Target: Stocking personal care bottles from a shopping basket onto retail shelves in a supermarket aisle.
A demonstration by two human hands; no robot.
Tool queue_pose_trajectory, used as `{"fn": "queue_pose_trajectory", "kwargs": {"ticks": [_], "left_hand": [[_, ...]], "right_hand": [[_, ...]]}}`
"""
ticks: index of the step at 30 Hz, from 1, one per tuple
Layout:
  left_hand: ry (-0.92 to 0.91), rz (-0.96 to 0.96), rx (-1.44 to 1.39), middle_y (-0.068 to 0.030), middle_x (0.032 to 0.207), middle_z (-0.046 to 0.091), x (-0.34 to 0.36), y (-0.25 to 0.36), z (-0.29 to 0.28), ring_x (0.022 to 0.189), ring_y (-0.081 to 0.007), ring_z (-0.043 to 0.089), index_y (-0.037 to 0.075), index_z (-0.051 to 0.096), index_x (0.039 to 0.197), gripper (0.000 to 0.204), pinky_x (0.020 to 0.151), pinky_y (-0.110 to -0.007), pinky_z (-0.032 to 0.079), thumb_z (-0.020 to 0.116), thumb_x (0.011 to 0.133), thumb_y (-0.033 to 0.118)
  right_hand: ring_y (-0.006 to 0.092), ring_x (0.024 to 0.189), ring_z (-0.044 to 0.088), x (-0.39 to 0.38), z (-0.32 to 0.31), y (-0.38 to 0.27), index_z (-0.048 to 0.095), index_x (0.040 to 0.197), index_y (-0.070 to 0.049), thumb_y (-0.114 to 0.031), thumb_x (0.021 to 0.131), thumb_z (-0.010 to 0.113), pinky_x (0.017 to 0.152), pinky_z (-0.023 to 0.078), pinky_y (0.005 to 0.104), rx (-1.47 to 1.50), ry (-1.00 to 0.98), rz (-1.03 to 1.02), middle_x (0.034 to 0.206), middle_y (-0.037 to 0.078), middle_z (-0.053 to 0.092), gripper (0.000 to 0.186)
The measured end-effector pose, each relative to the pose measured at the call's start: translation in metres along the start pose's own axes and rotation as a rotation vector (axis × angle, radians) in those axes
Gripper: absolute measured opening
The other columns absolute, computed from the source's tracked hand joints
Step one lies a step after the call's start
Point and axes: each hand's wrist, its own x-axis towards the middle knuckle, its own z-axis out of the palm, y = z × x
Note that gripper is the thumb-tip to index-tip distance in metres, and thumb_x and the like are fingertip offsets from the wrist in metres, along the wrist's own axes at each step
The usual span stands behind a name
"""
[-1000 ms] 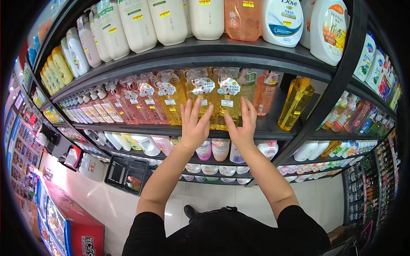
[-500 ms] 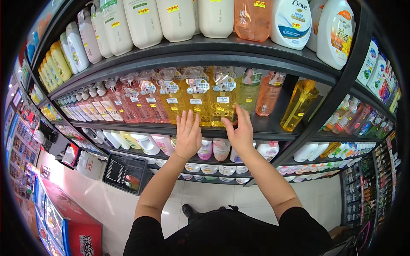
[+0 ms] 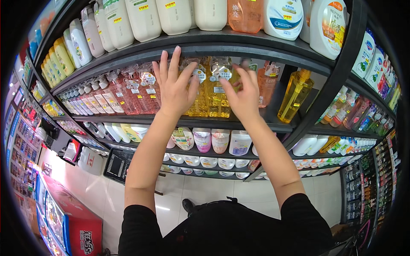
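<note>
Clear yellow pump bottles (image 3: 218,100) with round white neck tags stand in a row on the middle shelf. My left hand (image 3: 173,91) is raised before the left end of this yellow group, fingers spread and pointing up, covering part of the bottles. My right hand (image 3: 245,96) is in front of the row's right end, its thumb near a bottle's tag and its fingers bent but apart. Neither hand visibly grips anything; whether the fingertips touch the bottles I cannot tell. Pink pump bottles (image 3: 132,94) stand to the left, an orange bottle (image 3: 267,83) to the right.
A lone yellow pump bottle (image 3: 294,96) stands by the shelf's upright post (image 3: 323,100). Large white bottles (image 3: 173,18) line the upper shelf; more bottles (image 3: 202,139) fill the lower one. A black basket (image 3: 115,164) stands on the floor at left, near a red chest freezer (image 3: 85,228).
Both hands have risen from the bottles' lower fronts to their upper parts. My left hand has also moved leftward and spread its fingers. The view has shifted slightly.
</note>
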Motion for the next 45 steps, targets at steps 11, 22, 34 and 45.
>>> {"fn": "queue_pose_trajectory", "kwargs": {"ticks": [11, 22, 34, 45], "left_hand": [[0.052, -0.026, 0.082, -0.0268, 0.165, 0.029, -0.011, 0.008, 0.012, 0.153, -0.0485, 0.023, 0.015, 0.070, 0.132, 0.041, 0.123, -0.062, 0.015, 0.073, 0.092, 0.024], [-0.185, -0.143, -0.046, -0.0273, 0.167, 0.025, -0.108, 0.031, 0.031, 0.155, -0.0519, 0.017, 0.007, 0.040, 0.158, 0.075, 0.123, -0.065, 0.014, 0.071, 0.093, 0.028], [-0.184, -0.174, 0.083, -0.0225, 0.168, 0.026, -0.138, 0.033, 0.058, 0.154, -0.0495, 0.019, 0.016, 0.047, 0.156, 0.070, 0.124, -0.065, 0.011, 0.072, 0.091, 0.032], [-0.165, -0.121, -0.018, -0.0239, 0.167, 0.028, -0.148, 0.028, 0.057, 0.154, -0.0494, 0.022, 0.014, 0.048, 0.155, 0.069, 0.124, -0.066, 0.012, 0.069, 0.090, 0.029]], "right_hand": [[0.0149, 0.072, 0.058, 0.005, 0.004, 0.010, 0.065, 0.117, -0.004, -0.014, 0.090, 0.076, 0.066, 0.048, 0.0301, -0.009, -0.156, 0.072, 0.103, 0.009, 0.062, 0.031], [0.0209, 0.082, 0.065, -0.076, -0.007, 0.035, 0.049, 0.147, -0.004, -0.019, 0.086, 0.080, 0.076, 0.054, 0.0333, -0.062, -0.197, 0.261, 0.129, 0.014, 0.060, 0.070], [0.0371, 0.092, 0.070, -0.083, -0.006, 0.037, 0.051, 0.146, 0.000, -0.040, 0.093, 0.074, 0.082, 0.055, 0.0457, -0.206, -0.331, 0.250, 0.108, 0.023, 0.072, 0.070], [0.0314, 0.078, 0.069, -0.084, -0.001, 0.041, 0.052, 0.145, 0.001, -0.036, 0.090, 0.079, 0.073, 0.055, 0.0428, -0.303, -0.251, 0.177, 0.091, 0.017, 0.071, 0.072]]}}
